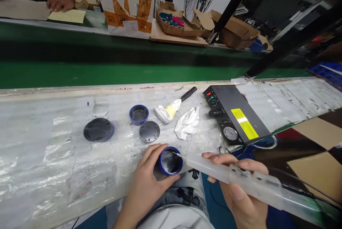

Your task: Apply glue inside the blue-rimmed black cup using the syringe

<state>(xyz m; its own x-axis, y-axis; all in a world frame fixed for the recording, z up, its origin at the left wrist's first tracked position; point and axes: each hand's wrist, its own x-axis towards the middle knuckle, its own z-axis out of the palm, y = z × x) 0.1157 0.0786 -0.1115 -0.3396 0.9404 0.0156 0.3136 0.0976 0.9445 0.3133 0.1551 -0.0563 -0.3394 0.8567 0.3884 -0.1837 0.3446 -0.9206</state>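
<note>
The left hand's fingers (pixel 157 150) curl around a round blue-rimmed black plastic cup (pixel 171 161), steadying it at the near edge of the film-covered worktop (pixel 53 150), while the right hand (pixel 240 190) grips a long translucent plastic dispenser syringe (pixel 240 177), its needle tip dipping inside the cup.

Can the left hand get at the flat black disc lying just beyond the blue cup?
Probably yes, but not freely. The left hand is wrapped around the blue cup. The black disc lies bare on the plastic-covered table just beyond it, with nothing between, but the hand would have to let go first.
</note>
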